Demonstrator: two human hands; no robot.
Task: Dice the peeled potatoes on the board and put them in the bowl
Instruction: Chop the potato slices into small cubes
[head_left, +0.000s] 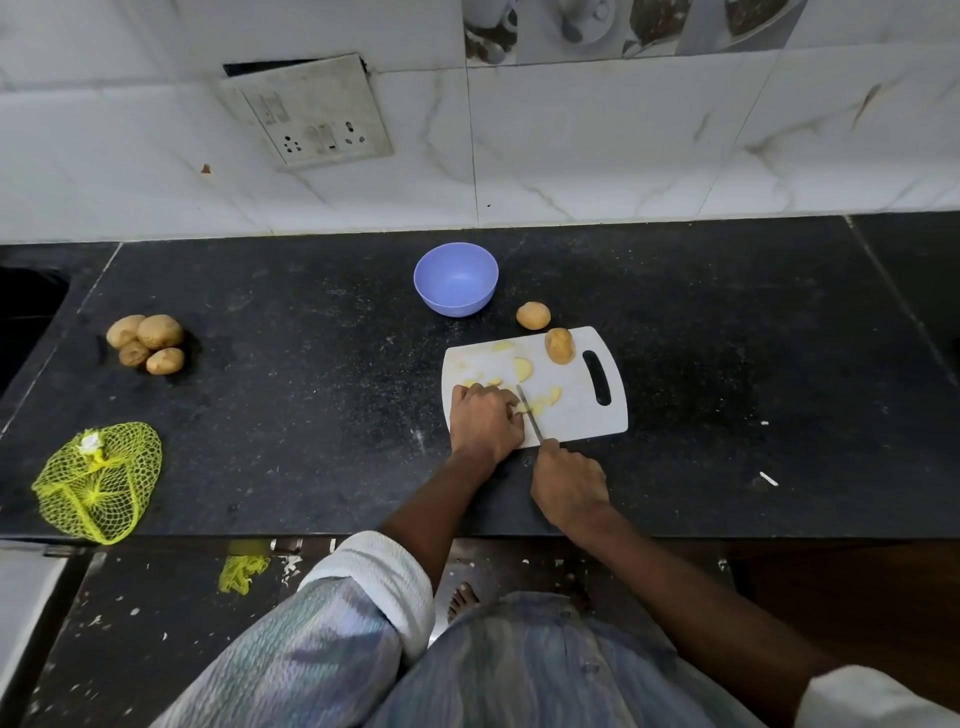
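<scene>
- Left hand (485, 420) on white cutting board (571, 410), fingers curled, pinning a potato piece (521, 410).
- Right hand (569, 486) gripping knife (529, 412), blade against that piece.
- Potato slices (522, 369) scattered on board; whole potato (559, 345) near handle slot.
- Purple bowl (456, 286) on black tabletop (311, 364) behind board.

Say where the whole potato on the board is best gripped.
Across the middle of the whole potato, from above: it lies alone near the cutting board's handle slot, long axis running away from the person, both rounded flanks free, clear of the knife.
</scene>
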